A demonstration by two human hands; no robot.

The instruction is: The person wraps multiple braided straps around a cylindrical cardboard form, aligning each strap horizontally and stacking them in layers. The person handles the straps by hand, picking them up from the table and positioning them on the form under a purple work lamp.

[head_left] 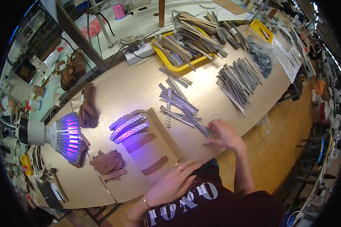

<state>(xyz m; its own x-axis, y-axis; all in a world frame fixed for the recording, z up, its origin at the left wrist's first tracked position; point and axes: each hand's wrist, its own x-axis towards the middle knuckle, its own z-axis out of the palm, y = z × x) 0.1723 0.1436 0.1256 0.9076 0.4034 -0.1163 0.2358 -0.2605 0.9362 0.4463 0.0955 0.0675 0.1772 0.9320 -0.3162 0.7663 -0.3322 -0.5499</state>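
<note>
My left hand [173,182] lies with its fingers stretched out over the near edge of a cardboard form [142,153], holding nothing that I can see. Two brown strips lie across this form, and curved silvery braided strips [130,128] sit at its far end under purple light. My right hand [226,135] is at the table edge, thumb and fingers apart, beside the near end of a braided strip [201,128]. That strip belongs to a loose group of silvery braided strips [175,99]. Whether the fingertips touch it is hard to tell.
A lamp [64,138] glows purple at the left. Brown strips [109,164] are heaped nearby, with a brown bundle [88,106] behind. Braided strips [238,83] lie in a row at right. A yellow tray [178,69] holds strip bundles; a plastic bag [261,56] lies beyond.
</note>
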